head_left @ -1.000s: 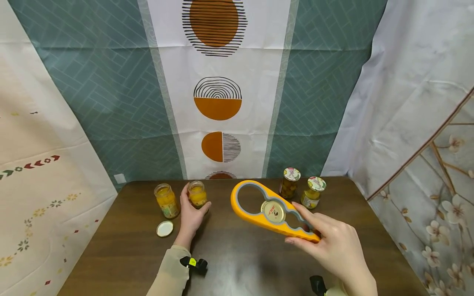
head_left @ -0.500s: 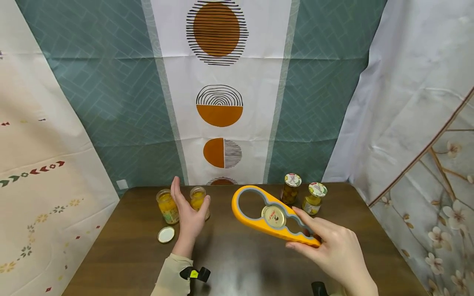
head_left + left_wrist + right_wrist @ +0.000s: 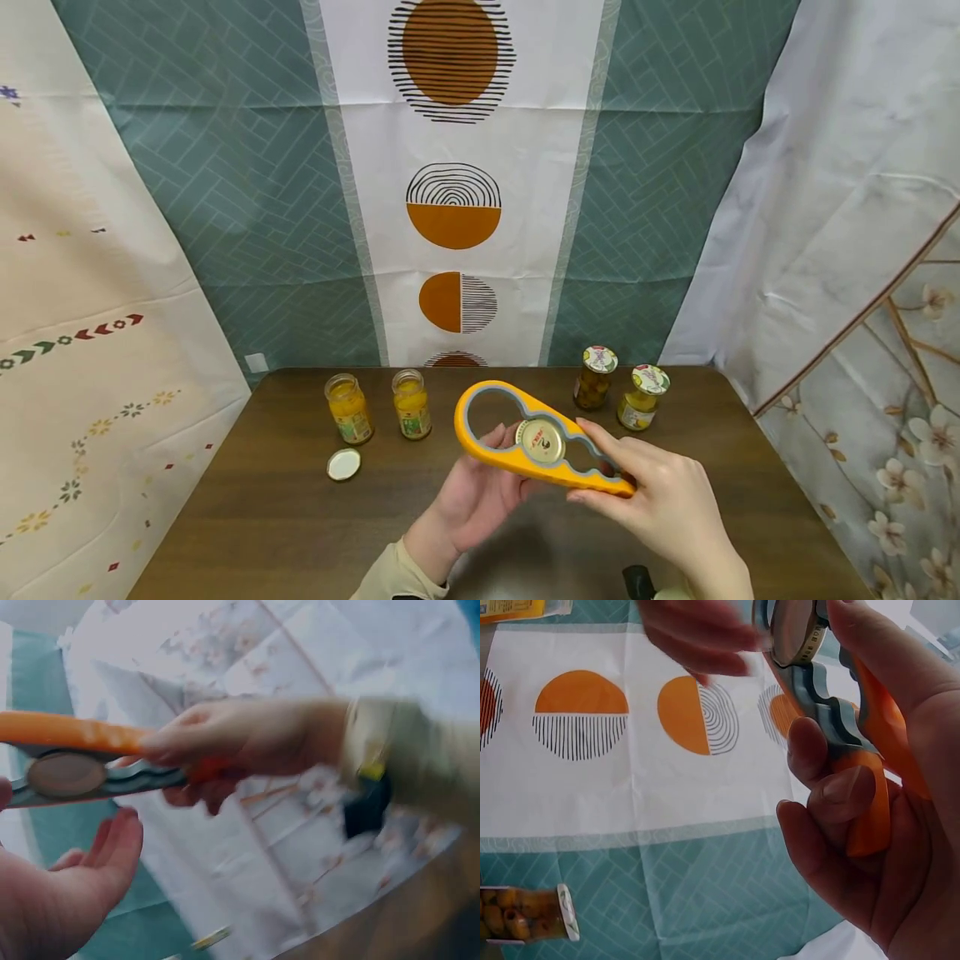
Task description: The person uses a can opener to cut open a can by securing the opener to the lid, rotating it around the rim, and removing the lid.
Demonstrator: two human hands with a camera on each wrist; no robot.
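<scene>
My right hand (image 3: pixel 667 492) grips the handle end of an orange jar opener (image 3: pixel 528 465) with grey inner edges, held up above the table. A gold jar lid (image 3: pixel 542 440) sits in the opener's middle opening, away from any jar. My left hand (image 3: pixel 472 500) is just below and behind the opener, palm up, with its fingers partly hidden by it. In the left wrist view the left fingers (image 3: pixel 112 855) are extended beneath the lid, apart from it. Right fingers (image 3: pixel 840 795) curl round the orange handle in the right wrist view.
Two lidless jars with yellow contents, a left one (image 3: pixel 349 412) and a right one (image 3: pixel 412 408), stand at the back left of the brown table (image 3: pixel 262 517). A loose lid (image 3: pixel 343 464) lies before them. A dark-filled jar (image 3: pixel 594 383) and a yellow-green jar (image 3: pixel 640 400), both lidded, stand back right.
My left hand has let go of the right-hand lidless jar and moved right and toward me, to beneath the opener. The right hand still holds the opener with the lid in it.
</scene>
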